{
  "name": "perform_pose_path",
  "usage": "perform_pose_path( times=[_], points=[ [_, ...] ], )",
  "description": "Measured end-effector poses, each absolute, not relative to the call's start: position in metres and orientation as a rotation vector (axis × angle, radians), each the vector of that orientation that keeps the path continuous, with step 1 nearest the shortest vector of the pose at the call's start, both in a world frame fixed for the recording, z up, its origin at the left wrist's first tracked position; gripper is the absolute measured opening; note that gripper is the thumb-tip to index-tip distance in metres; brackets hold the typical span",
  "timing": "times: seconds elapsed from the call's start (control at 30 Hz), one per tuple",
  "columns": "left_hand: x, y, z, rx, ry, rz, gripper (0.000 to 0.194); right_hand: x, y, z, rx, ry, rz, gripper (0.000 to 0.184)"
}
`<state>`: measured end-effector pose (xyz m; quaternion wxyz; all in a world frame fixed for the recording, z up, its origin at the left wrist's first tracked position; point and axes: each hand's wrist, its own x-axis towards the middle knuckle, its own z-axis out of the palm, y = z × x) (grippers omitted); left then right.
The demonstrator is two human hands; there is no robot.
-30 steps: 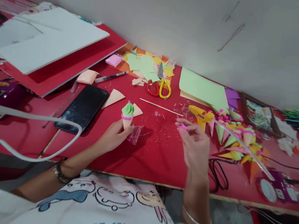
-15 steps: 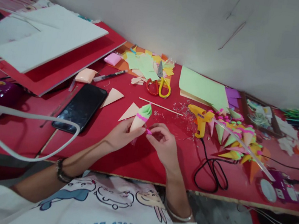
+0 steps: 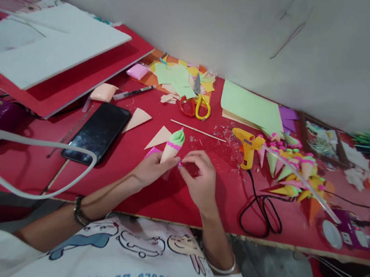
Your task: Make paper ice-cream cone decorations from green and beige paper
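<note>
My left hand (image 3: 152, 170) is closed around a small ice cream cone model (image 3: 171, 152). It has a peach paper cone, a wavy pink band and a swirled light green top, and it tilts slightly right. A tiny pink speck seems to show at its tip. Close to the cone's right side, my right hand (image 3: 202, 179) pinches a little bit of pink clay (image 3: 181, 163) between thumb and forefinger. A bright pink piece (image 3: 153, 152) peeks out behind my left hand, partly hidden. Beyond it lies a flat peach paper triangle (image 3: 158, 138).
A phone (image 3: 97, 133) and a white cable (image 3: 45, 143) lie left. Scissors (image 3: 196, 105), paper scraps (image 3: 175, 78) and a thin stick (image 3: 197, 130) lie ahead. Right are a yellow glue gun (image 3: 248, 146) with black cord and several finished cones (image 3: 287, 165). White boards (image 3: 58, 46) stand far left.
The pink bit at my right fingertips now looks smaller, and the right hand has shifted slightly left. The pink piece behind my left hand has come into view. My left hand still holds the cone.
</note>
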<state>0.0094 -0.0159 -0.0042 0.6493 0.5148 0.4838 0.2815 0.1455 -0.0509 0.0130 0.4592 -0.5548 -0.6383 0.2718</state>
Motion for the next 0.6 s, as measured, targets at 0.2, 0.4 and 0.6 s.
perform_pose_path(
  times=[0.2,0.4,0.6],
  points=[
    [0.01,-0.016,-0.009,0.928,1.034,0.745,0.032,0.139,-0.053,0.013,-1.374,-1.513,0.679,0.011],
    [0.01,-0.016,-0.014,0.889,1.062,0.805,0.03,0.13,-0.053,0.009,-1.354,-1.354,0.76,0.008],
    [0.006,-0.018,-0.012,0.868,1.098,0.827,0.027,0.13,-0.049,0.007,-1.349,-1.414,0.714,0.022]
  ],
)
